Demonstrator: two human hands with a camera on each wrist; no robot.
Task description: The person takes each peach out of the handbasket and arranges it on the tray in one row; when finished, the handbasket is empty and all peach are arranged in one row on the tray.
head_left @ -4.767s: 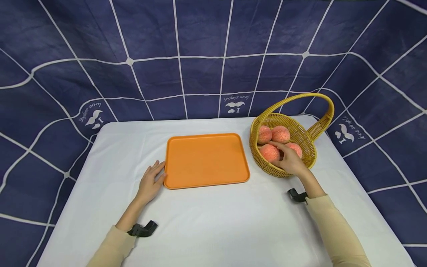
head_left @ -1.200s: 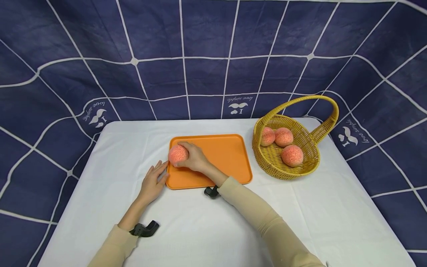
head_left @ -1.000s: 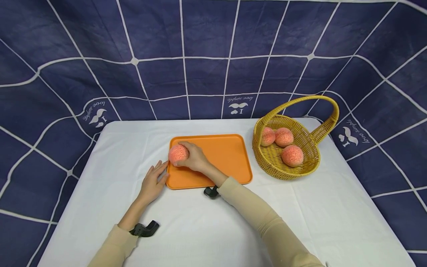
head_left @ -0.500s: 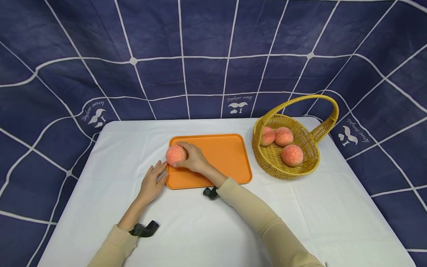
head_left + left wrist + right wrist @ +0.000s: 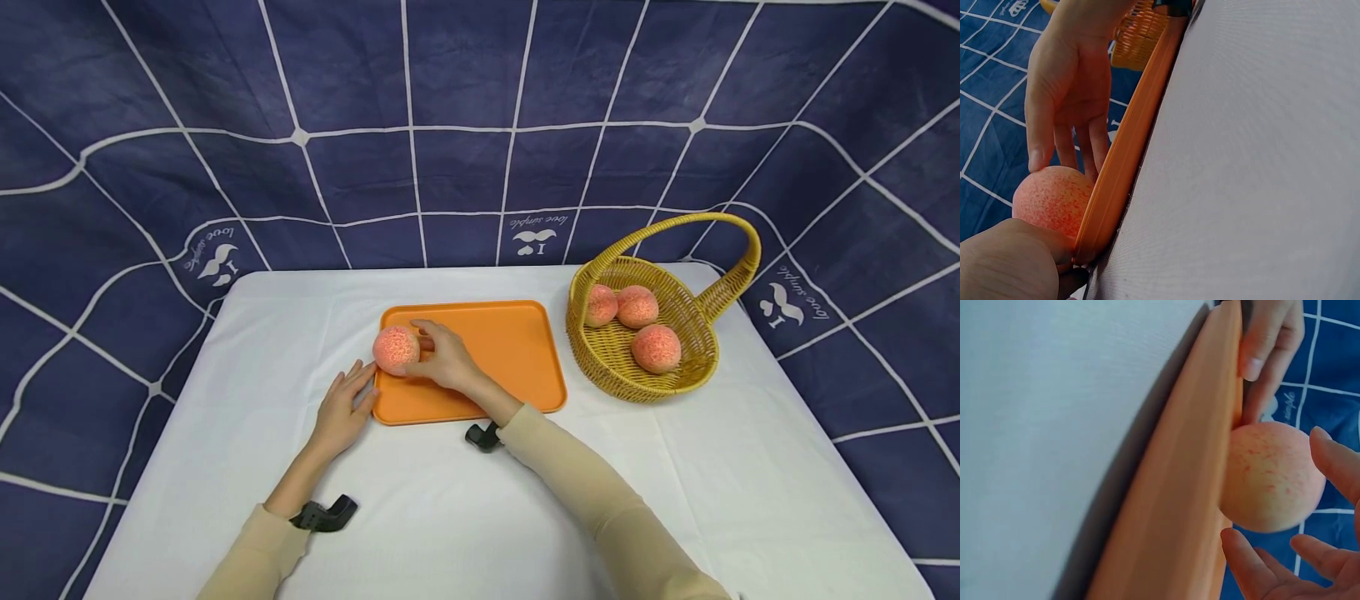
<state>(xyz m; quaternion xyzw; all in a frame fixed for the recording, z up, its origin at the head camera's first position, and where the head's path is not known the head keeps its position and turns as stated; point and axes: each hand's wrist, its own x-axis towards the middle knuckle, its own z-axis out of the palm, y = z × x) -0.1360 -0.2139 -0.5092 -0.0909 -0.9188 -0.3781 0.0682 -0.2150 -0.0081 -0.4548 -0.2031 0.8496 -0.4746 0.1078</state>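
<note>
A pinkish-red speckled peach sits at the left end of the orange tray. Just to its right is my right hand, its fingers spread and loose. In the right wrist view, gaps show between this peach and the fingers of the right hand; the thumb lies very close to it, and whether it touches I cannot tell. My left hand lies on the table with extended fingers against the tray's left edge. The left wrist view shows the left hand beside the peach.
A yellow woven basket with a tall arched handle stands right of the tray. Inside are three more peaches, the nearest one apart from the other two. White cloth covers the table; a navy curtain with white lines hangs behind.
The right hand took a peach from the basket and carried it left to the tray. Since half a second ago its fingers have loosened and drawn slightly right. The left hand stays put.
</note>
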